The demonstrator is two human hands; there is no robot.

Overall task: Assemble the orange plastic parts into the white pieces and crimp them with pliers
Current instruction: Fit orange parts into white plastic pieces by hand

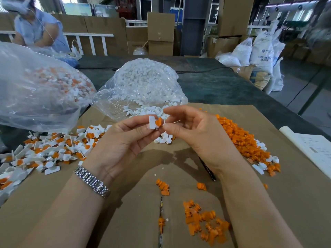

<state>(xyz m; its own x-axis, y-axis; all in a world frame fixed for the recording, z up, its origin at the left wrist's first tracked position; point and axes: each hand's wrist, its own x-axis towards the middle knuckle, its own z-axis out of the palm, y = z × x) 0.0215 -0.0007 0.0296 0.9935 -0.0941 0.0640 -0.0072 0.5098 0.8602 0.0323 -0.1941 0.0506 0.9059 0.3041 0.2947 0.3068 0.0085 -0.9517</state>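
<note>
The left hand (123,140) is holding a white piece (152,122) above the tabletop (223,86), pinching it between thumb and curled fingertips. An orange part (159,122) is sitting in that white piece, its rounded head showing on the right side. The right hand (195,133) is meeting it from the right, thumb and forefinger closing on the orange part's edge while the other fingers are curling loosely behind. A metal watch (92,181) is sitting on the left wrist.

Brown paper (250,203) is covering the near tabletop. To the left, a heap of assembled pieces (53,149) is lying on it, white with orange showing. To the right, a pile of orange parts (240,140) is running back along the paper, and a smaller scatter (204,222) is lying near the right forearm. A clear bag (143,86) is lying open behind the hands, spilling white pieces toward them. A second bag (35,86) at far left is holding mixed white and orange pieces. A dark tool handle (208,170) is showing under the right wrist; whether it belongs to pliers cannot be told. A sheet of white paper (315,149) is lying at the right edge. Another person (37,27) is sitting at the far left, and cardboard boxes (161,33) and white sacks (263,51) are standing beyond.
</note>
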